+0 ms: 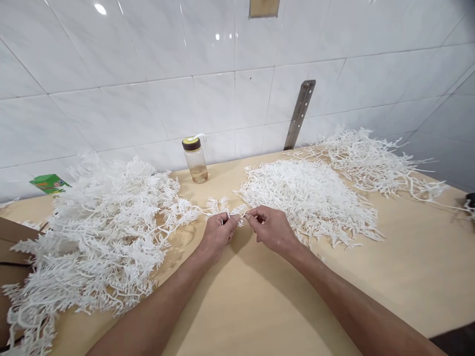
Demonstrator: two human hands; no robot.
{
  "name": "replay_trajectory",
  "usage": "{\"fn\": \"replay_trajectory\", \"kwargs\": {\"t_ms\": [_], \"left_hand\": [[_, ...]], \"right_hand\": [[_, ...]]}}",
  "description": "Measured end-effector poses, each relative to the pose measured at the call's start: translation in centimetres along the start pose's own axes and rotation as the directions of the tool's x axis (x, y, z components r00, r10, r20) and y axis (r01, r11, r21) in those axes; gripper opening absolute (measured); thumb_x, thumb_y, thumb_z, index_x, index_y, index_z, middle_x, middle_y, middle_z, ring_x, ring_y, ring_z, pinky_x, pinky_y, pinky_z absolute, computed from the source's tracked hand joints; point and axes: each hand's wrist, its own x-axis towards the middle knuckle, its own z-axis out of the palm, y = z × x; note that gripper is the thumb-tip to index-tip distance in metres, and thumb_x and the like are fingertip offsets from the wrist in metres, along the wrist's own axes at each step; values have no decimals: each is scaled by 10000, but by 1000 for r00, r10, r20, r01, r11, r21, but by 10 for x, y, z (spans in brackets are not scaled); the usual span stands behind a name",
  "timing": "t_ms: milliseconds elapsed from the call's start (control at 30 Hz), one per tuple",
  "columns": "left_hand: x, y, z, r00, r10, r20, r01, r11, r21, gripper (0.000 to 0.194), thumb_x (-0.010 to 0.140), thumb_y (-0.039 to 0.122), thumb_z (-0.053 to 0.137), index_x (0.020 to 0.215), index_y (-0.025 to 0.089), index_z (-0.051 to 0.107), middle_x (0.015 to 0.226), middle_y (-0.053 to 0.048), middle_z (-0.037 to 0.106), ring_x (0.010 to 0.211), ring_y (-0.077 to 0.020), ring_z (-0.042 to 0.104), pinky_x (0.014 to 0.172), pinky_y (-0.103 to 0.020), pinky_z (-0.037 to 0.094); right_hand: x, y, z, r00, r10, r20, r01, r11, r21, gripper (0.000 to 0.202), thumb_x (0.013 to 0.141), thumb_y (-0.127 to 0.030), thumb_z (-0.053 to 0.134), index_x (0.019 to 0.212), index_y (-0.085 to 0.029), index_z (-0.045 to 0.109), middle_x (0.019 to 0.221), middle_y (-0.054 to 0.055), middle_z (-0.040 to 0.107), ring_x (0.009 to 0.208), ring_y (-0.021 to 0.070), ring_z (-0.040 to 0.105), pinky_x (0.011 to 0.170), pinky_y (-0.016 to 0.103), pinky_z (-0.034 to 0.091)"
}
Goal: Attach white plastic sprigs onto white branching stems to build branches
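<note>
Near the middle of the wooden table [237, 306], my left hand [220, 230] pinches a white branched piece [218, 203], which reaches out beyond the fingers. Close beside it on the right, my right hand [267, 225] is closed in a pinch at the same piece's end. The fingertips of both hands are a small gap apart. A large tangled pile of white branched pieces [107, 232] spreads to the left. Just behind and right of my right hand lies a flatter pile of small white sprigs [308, 195].
A clear bottle [196, 163] with a dark and yellow lid stands near the tiled wall. Bare white stems [367, 160] lie at the back right. A metal bracket [300, 113] leans on the wall. A green box [49, 183] and a brown carton [15, 272] are at the left.
</note>
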Motion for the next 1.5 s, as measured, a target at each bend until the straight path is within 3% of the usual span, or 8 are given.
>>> {"fn": "replay_trajectory", "kwargs": {"t_ms": [267, 500, 700, 833, 1067, 1200, 1300, 1500], "left_hand": [[-3, 3, 1, 1000, -7, -24, 7, 1000, 1, 424, 708, 495, 740, 610, 177, 477, 464, 74, 364, 413, -43, 241, 418, -213, 148], [-4, 1, 6, 997, 60, -40, -55, 992, 118, 402, 737, 481, 702, 600, 185, 467, 472, 72, 356, 453, -67, 269, 456, -227, 203], [-5, -3, 10, 954, 266, -140, -220, 935, 280, 370, 736, 442, 673, 550, 167, 508, 524, 48, 406, 539, -88, 345, 529, -223, 288], [-10, -2, 9, 985, 167, -43, -156, 968, 199, 396, 748, 517, 673, 600, 173, 543, 475, 61, 389, 460, -77, 309, 462, -222, 235], [-11, 2, 9, 999, 48, -26, -48, 999, 6, 432, 712, 554, 724, 644, 181, 518, 429, 82, 372, 376, -45, 247, 394, -199, 157], [-10, 1, 9, 1000, 25, -19, -25, 1000, -7, 413, 719, 542, 722, 662, 172, 545, 418, 89, 362, 359, -36, 237, 381, -190, 148], [-9, 2, 8, 999, 36, -34, -36, 999, 5, 416, 730, 541, 716, 656, 171, 540, 422, 79, 391, 358, -40, 256, 371, -192, 152], [-6, 3, 7, 999, 33, -26, -33, 999, 10, 427, 731, 565, 707, 666, 173, 549, 403, 75, 403, 345, -50, 278, 359, -195, 176]], "right_hand": [[-1, 7, 2, 977, -202, -67, 194, 975, -113, 181, 859, -212, 536, 803, -201, 708, 782, 30, 717, 616, 149, 624, 597, 273, 476], [0, 7, 7, 973, -157, -168, 124, 974, -190, 130, 784, -185, 565, 681, -191, 644, 684, 28, 660, 595, 155, 579, 609, 283, 446], [6, 12, 6, 972, -118, -201, 70, 971, -229, 131, 789, -187, 534, 667, -193, 582, 661, 28, 617, 594, 165, 558, 574, 281, 419], [15, 23, -11, 918, -241, -314, 119, 924, -362, 152, 822, -162, 506, 678, -200, 537, 710, 42, 587, 631, 173, 546, 611, 297, 418], [23, 35, -57, 823, -102, -559, -79, 954, -290, 141, 807, -239, 605, 924, -160, 609, 866, 89, 654, 605, 176, 590, 676, 367, 478], [11, 19, -48, 947, -171, -271, 142, 982, -123, 145, 882, -292, 551, 860, -190, 653, 796, 55, 684, 643, 173, 625, 632, 313, 505], [0, 3, -27, 968, -245, -51, 245, 969, 4, 158, 895, -285, 547, 868, -206, 682, 833, 36, 711, 678, 155, 643, 591, 266, 504], [-7, -7, -8, 993, -93, 68, 87, 992, 93, 175, 883, -293, 542, 904, -203, 690, 746, 13, 708, 567, 134, 629, 520, 249, 504]]}}
